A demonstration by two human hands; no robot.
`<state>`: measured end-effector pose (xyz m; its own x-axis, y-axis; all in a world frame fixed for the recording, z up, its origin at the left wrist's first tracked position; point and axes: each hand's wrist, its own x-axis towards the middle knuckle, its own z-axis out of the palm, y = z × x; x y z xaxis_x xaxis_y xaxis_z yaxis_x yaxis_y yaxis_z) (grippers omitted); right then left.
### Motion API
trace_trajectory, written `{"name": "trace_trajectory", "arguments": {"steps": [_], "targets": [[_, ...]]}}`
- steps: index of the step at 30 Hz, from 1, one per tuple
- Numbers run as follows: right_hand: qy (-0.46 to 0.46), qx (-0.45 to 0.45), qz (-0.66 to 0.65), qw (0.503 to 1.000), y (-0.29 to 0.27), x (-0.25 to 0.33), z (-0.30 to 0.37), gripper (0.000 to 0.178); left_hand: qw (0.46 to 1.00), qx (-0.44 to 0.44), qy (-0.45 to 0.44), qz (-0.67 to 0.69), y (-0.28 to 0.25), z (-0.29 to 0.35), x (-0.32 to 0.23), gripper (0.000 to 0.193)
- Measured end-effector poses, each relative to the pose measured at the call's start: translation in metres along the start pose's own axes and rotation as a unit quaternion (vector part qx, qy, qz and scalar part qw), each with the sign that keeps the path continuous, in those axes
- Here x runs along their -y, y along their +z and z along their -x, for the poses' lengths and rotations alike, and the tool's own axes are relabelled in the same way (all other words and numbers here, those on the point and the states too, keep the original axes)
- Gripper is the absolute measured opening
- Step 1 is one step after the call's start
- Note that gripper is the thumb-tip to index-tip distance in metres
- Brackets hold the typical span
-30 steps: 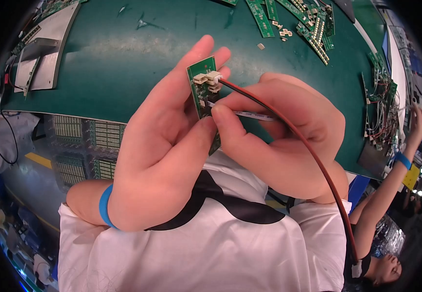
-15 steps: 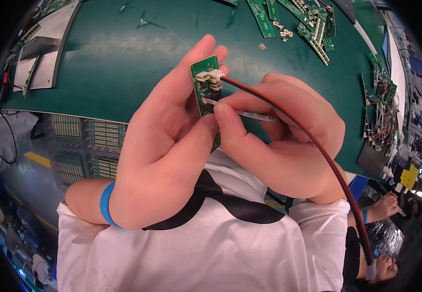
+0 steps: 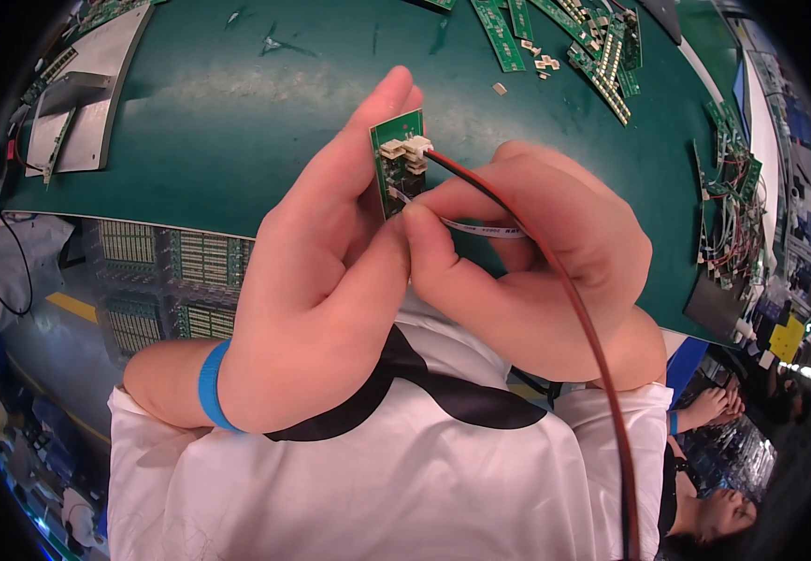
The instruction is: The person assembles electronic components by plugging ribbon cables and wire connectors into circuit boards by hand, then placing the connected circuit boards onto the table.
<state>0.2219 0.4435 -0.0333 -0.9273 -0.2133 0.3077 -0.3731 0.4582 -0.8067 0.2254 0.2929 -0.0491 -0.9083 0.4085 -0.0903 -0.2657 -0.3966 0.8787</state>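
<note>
Upright in my left hand (image 3: 316, 271) is a small green circuit board (image 3: 396, 125), held between thumb and fingers. Cream connectors (image 3: 392, 149) sit on its face. A red and black cable (image 3: 577, 299) is plugged in at one of them and runs over my right hand (image 3: 555, 234) down to the lower edge. My right thumb and forefinger pinch a white ribbon cable (image 3: 485, 230) close to the board's lower connector. The fingertips partly hide that end, so I cannot tell how far in it sits. Both thumbs almost meet at the board's edge.
Green boards (image 3: 496, 37) and loose cream connectors (image 3: 545, 64) lie at the far right of the green table (image 3: 209, 112). Wired boards (image 3: 731, 201) line the right edge. A metal plate (image 3: 97, 122) stands left; trays of boards (image 3: 129, 280) sit below the front edge. Another person's hands (image 3: 712, 407) show right.
The lower stretch of the red and black cable has swung left. Both hands have shifted very slightly, with the same hold on board and ribbon cable. The other person at right has moved.
</note>
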Motion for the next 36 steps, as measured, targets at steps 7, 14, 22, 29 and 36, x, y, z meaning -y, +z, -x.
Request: {"name": "trace_trajectory", "arguments": {"steps": [7, 14, 22, 29, 36], "targets": [[-0.009, -0.016, -0.005, 1.0, 0.0, 0.0, 0.0, 0.014, 0.997, 0.018, 0.051, -0.059, -0.001, 0.0, 0.004, 0.053], [0.002, -0.071, -0.081, 0.994, 0.007, -0.007, 0.004, 0.021, 0.99, 0.021, 0.06, -0.126, -0.003, -0.003, 0.005, 0.059], [-0.015, -0.003, -0.036, 0.999, 0.002, -0.008, 0.003, 0.035, 0.988, 0.033, 0.043, -0.143, -0.004, -0.002, 0.0, 0.066], [0.051, 0.007, -0.048, 0.998, 0.004, 0.001, 0.001, 0.02, 0.979, 0.057, 0.061, -0.184, -0.008, -0.004, 0.004, 0.059], [0.019, -0.01, -0.061, 0.998, 0.006, -0.007, 0.005, 0.02, 0.989, 0.045, 0.053, -0.127, -0.003, -0.002, 0.008, 0.061]]}}
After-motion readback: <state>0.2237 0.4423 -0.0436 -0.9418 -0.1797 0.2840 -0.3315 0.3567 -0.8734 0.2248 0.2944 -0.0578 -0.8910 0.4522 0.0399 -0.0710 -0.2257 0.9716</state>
